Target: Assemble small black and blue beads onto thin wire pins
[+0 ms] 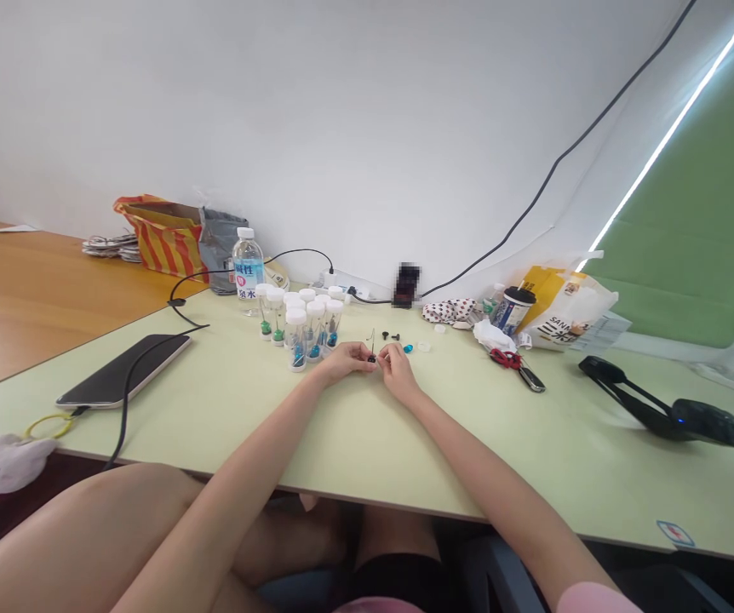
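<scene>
My left hand point(346, 362) is closed, its fingertips pinching a small black part point(372, 358) just above the table. A thin dark wire-like piece point(373, 337) stands up from around that part. My right hand point(398, 371) meets it from the other side with thumb and fingers pressed together; what lies between them is too small to make out. Just beyond the hands are two small black pieces point(386, 335), a blue piece point(409, 348) and a whitish cap point(424, 346). To the left stand several clear tubes point(296, 340) with white lids and blue or green contents.
A water bottle point(249, 271) and striped bag point(159, 237) stand back left. A power bank-like slab point(125, 371) with a black cable lies left. On the right are a cup point(515, 308), a yellow-white bag point(568, 308), keys point(531, 379) and a black headband device point(667, 413).
</scene>
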### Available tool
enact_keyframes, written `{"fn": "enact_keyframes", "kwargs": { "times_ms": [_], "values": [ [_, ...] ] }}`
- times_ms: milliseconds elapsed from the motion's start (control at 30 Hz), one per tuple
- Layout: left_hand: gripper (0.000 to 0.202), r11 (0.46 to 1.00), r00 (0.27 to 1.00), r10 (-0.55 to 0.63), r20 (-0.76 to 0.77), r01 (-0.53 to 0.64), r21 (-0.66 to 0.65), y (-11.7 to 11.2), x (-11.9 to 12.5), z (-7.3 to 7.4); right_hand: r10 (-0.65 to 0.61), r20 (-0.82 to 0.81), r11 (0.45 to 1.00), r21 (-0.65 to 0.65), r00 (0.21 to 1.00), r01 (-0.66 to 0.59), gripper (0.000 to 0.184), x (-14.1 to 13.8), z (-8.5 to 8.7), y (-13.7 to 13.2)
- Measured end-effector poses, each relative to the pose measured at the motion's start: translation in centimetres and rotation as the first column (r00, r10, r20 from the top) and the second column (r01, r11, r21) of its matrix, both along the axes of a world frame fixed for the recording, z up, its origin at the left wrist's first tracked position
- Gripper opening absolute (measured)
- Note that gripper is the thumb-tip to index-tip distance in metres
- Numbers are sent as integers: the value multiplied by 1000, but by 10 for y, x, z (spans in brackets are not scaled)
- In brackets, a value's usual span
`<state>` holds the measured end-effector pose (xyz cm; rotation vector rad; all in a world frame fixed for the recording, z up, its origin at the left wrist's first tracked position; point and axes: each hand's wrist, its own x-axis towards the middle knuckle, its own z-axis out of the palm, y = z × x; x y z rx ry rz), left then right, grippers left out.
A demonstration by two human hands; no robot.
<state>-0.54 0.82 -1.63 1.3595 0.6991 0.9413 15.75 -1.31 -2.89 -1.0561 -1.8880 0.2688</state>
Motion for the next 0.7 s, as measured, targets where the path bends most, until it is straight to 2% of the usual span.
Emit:
{"fn": "enact_keyframes", "kwargs": {
  "times_ms": [133,300,433,700],
  "values": [
    [34,1000,1000,-4,-12,4,2,-1,0,1,-39,17,999,30,999,39,11,0,1,0],
    [33,1000,1000,-18,-15,18,21,-1,1,0,-103,94,994,-16,990,105,20,1,2,-2],
    [33,1000,1000,-14,-12,14,16,0,1,0,-84,119,995,-49,989,90,25,0,4,-3],
    [34,999,1000,15,20,-14,-41,-3,0,3,-23,58,1000,-13,998,24,8,3,6,-3]
  ]
}}
